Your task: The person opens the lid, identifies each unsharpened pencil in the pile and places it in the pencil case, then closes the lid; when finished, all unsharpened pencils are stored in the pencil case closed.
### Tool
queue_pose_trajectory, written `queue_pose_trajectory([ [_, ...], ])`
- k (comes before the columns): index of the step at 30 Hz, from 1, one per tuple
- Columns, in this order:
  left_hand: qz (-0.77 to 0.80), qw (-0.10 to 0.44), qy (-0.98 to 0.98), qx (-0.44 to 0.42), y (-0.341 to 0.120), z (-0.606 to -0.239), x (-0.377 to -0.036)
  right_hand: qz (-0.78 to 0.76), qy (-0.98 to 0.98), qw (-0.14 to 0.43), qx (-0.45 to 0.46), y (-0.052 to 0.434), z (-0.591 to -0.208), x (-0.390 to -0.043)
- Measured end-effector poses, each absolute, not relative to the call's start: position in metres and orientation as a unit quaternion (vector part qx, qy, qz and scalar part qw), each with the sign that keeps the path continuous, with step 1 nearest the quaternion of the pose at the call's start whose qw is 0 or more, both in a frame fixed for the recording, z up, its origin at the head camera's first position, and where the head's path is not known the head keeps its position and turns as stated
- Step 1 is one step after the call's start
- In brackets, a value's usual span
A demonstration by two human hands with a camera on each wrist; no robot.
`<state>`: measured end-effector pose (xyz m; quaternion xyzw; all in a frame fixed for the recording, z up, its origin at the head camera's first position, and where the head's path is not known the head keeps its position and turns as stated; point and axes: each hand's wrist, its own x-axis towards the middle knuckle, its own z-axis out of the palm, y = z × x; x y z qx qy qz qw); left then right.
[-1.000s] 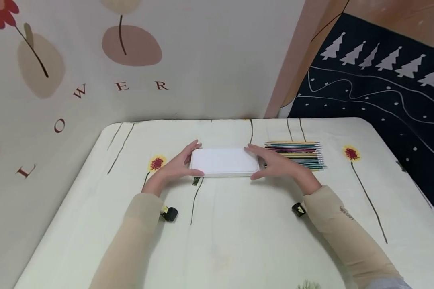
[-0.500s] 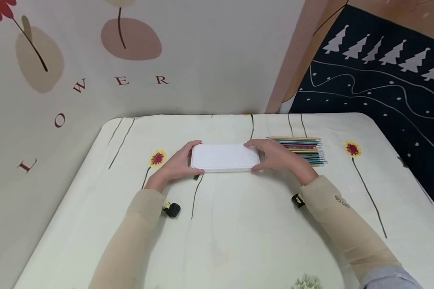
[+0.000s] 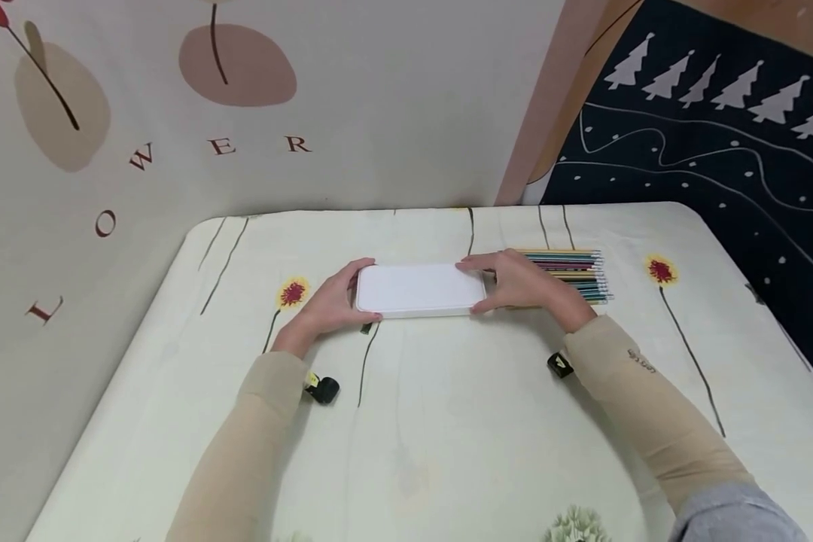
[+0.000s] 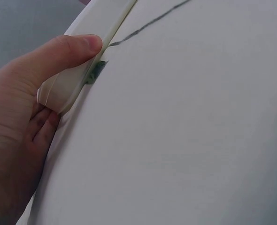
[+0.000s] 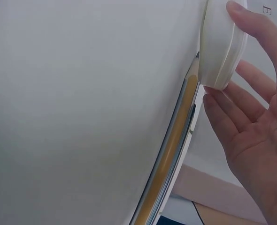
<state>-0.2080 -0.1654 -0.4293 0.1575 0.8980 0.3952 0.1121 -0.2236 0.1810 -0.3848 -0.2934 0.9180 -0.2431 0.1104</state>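
Note:
A flat white rectangular box (image 3: 416, 290) with rounded corners rests on the table or just above it; I cannot tell which. My left hand (image 3: 327, 302) grips its left end, thumb on the near side and fingers at the far side. At the right end my right hand (image 3: 525, 284) holds the box the same way. In the right wrist view, the thumb presses the near wall of the box (image 5: 218, 44), and the other fingers are spread behind it. A row of pencils (image 3: 583, 275) lies beside the box, partly hidden behind my right hand. A pencil tip (image 5: 193, 68) lies close to the box.
A white cloth printed with flowers (image 3: 413, 421) covers the table. Behind it hangs a pale printed wall cloth (image 3: 393, 113), with a dark tree-patterned cloth (image 3: 704, 150) at the right. Small black wrist cameras (image 3: 324, 390) sit by the cuffs.
My fingers and thumbs have closed slightly onto the ends of the box. The whole head view has shifted a little, so everything appears higher. The box has barely moved on the table.

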Motion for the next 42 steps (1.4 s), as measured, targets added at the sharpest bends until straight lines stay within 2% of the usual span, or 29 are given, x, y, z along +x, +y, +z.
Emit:
queue_pose_trajectory([
  [11,0.387,0.111,0.902,0.152,-0.164,-0.43,-0.212,-0.228,0.92,0.13,-0.292,0.184,-0.38,-0.228],
  [15,0.39,0.108,0.9,0.162,-0.166,-0.429,-0.213,-0.275,0.907,0.137,-0.289,0.187,-0.38,-0.232],
  [23,0.401,0.123,0.894,0.159,-0.168,-0.434,-0.207,-0.4,0.857,0.211,-0.248,0.193,-0.387,-0.237],
  [26,0.402,0.122,0.894,0.155,-0.167,-0.435,-0.204,-0.425,0.847,0.22,-0.231,0.195,-0.387,-0.238],
  [31,0.394,0.123,0.9,0.137,-0.166,-0.435,-0.202,-0.445,0.85,0.198,-0.199,0.196,-0.385,-0.243],
  [42,0.401,0.116,0.901,0.118,-0.165,-0.437,-0.206,-0.576,0.804,0.145,-0.023,0.178,-0.378,-0.259],
])
